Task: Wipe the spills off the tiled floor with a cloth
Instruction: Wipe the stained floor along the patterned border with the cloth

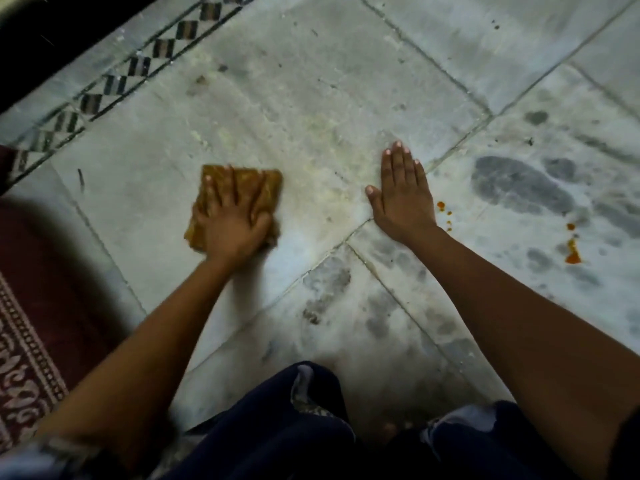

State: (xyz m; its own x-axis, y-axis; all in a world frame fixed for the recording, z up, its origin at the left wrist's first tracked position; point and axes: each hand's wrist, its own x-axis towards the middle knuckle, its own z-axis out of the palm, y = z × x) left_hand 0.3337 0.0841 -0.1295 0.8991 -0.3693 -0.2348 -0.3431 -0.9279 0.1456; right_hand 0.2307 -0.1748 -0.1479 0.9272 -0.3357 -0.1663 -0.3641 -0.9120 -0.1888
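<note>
A folded brown-orange cloth (pixel 266 183) lies flat on the pale tiled floor (pixel 311 81) left of centre. My left hand (pixel 232 223) presses down on it with the fingers spread over its top, the thumb at its right edge. My right hand (pixel 403 190) rests flat on the floor to the right, fingers straight, holding nothing. Small orange-red drops (pixel 445 211) sit just right of my right wrist. A larger orange-red spill (pixel 573 252) lies farther right. A yellowish smear (pixel 322 129) spreads over the tile between and beyond the hands.
A dark red patterned rug (pixel 31 341) covers the floor at the left. A checkered black-and-white border strip (pixel 114 81) runs diagonally at the upper left beside a dark edge. Dark wet patches (pixel 519 183) mark the tiles at the right. My knees in dark trousers (pixel 294 427) fill the bottom.
</note>
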